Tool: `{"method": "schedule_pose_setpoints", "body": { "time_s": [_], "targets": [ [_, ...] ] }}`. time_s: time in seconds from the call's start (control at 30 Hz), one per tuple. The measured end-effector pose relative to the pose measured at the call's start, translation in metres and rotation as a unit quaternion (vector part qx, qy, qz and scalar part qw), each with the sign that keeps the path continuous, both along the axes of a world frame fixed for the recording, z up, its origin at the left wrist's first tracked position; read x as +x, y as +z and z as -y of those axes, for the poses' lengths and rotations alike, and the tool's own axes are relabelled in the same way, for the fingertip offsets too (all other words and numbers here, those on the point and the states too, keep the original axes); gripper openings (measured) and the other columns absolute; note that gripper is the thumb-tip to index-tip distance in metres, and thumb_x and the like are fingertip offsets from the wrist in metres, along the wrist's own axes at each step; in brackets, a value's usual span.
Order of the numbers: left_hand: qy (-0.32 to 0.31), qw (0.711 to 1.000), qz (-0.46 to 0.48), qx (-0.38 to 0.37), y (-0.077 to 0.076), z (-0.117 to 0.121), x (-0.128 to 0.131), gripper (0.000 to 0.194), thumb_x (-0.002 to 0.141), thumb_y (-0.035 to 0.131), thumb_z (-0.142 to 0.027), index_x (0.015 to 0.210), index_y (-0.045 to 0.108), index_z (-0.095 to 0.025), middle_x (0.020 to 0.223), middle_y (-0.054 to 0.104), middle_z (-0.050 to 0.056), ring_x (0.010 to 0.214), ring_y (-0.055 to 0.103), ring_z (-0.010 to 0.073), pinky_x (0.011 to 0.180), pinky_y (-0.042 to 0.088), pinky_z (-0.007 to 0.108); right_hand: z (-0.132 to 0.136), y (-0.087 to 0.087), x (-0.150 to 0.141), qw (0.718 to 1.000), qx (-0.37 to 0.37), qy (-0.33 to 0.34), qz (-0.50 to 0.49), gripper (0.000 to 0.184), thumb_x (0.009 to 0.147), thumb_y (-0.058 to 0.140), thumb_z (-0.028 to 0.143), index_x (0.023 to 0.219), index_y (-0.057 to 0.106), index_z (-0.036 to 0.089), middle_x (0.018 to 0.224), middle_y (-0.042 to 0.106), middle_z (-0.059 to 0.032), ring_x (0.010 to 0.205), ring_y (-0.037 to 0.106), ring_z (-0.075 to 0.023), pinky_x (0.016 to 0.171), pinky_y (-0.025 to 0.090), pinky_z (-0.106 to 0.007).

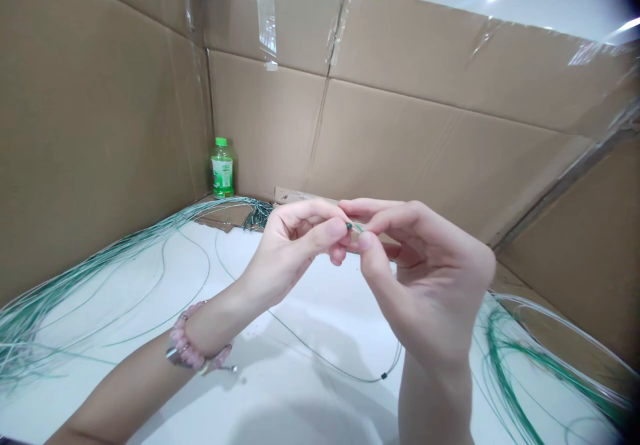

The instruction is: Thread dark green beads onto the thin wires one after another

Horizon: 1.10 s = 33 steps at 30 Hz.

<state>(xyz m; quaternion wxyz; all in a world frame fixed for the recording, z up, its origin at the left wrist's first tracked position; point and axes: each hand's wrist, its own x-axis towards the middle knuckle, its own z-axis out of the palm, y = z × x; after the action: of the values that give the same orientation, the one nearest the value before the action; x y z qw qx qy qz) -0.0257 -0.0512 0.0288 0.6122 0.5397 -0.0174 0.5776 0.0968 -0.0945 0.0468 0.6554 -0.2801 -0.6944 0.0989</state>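
My left hand (305, 238), with a pink bead bracelet (187, 345) on the wrist, pinches a small dark green piece (349, 226) between thumb and forefinger. Close beside it on the right, my right hand (420, 272) pinches a thin green wire end (359, 228) between thumb and fingertips. The fingertips of both hands almost meet, and the exact shape of the green piece is too small to tell. Below the hands hangs or lies a thin wire (330, 368) in a loop, with a small black block (384, 376) on it.
A bundle of green and white wires (100, 255) runs along the left side of the white tabletop (210, 398). Another coil of green wires (500, 345) lies on the right. A green-capped bottle (223, 168) stands in the back left corner. Cardboard walls (425, 138) enclose the table.
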Motion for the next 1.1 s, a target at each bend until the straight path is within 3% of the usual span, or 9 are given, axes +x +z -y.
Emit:
{"method": "schedule_pose_setpoints", "body": {
  "time_s": [0.3,0.63,1.1],
  "targets": [
    [0.042,0.999,-0.014,0.017,-0.0032,-0.0007,0.0009,0.01,0.084,0.065,-0.022,0.077,0.071,-0.017,0.065,0.069,-0.004,0.055,0.059,0.0012,0.057,0.051,0.008,-0.0001,-0.0005,-0.0012,1.0,0.006,-0.013,0.005,0.017,0.073,0.061,0.001,0.075,0.062,0.018,0.089,0.071,-0.0001,0.086,0.069,-0.0157,0.056,0.06,-0.019],
    [0.193,0.973,-0.025,0.124,-0.0042,-0.0007,-0.0012,0.007,0.082,0.065,-0.012,0.081,0.07,-0.017,0.072,0.068,-0.001,0.066,0.065,0.0067,0.06,0.055,0.015,0.002,-0.001,-0.0009,0.997,0.045,-0.061,0.024,0.022,0.068,0.064,-0.001,0.076,0.063,0.019,0.084,0.07,0.0016,0.081,0.068,-0.0154,0.059,0.061,-0.023],
    [0.207,0.971,-0.046,0.115,-0.0057,-0.0012,-0.0026,0.006,0.083,0.065,-0.021,0.081,0.071,-0.019,0.065,0.064,0.0,0.057,0.059,0.0073,0.056,0.052,0.017,0.002,-0.0003,-0.0002,0.994,0.076,-0.061,0.045,0.022,0.068,0.064,-0.001,0.078,0.065,0.018,0.083,0.07,-0.0001,0.076,0.067,-0.0142,0.065,0.063,-0.025]
  ]
}}
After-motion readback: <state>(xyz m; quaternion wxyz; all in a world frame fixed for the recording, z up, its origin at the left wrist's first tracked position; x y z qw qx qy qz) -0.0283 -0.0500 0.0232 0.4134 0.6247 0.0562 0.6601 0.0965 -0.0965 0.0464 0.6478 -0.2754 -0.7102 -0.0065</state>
